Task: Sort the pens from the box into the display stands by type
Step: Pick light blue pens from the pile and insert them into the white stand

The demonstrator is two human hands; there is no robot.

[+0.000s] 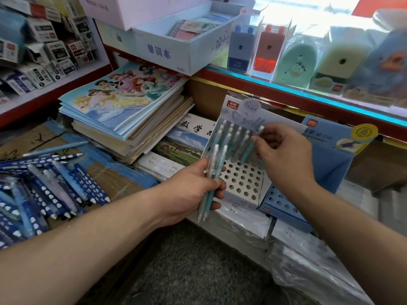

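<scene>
1. In the head view, the pens are judged light, stiff and smooth-barrelled, so likely to slip. They are best pinched high on the barrel, so the tip is left free to find a hole.
2. Two pale pens (pixel 213 179) are gripped as a bundle in the left hand (pixel 193 192). The fingers are curled round the middle of the barrels, with the clicker ends up and the tips hanging below the palm.
3. A teal pen (pixel 248 151) is pinched near its upper end by the right hand (pixel 284 157). It is held tilted over the far right part of the white display stand (pixel 241 180). Whether its tip is already in a hole cannot be told.
4. Rows of similar pens (pixel 233 133) are seen standing upright at the far side of that stand, and the near holes are unfilled.
5. A blue display stand (pixel 283 202) is placed just right of the white one.
6. Many blue patterned pens (pixel 55 183) are left heaped on the cardboard box (pixel 105 177) at the near left, well apart from both stands.
</scene>
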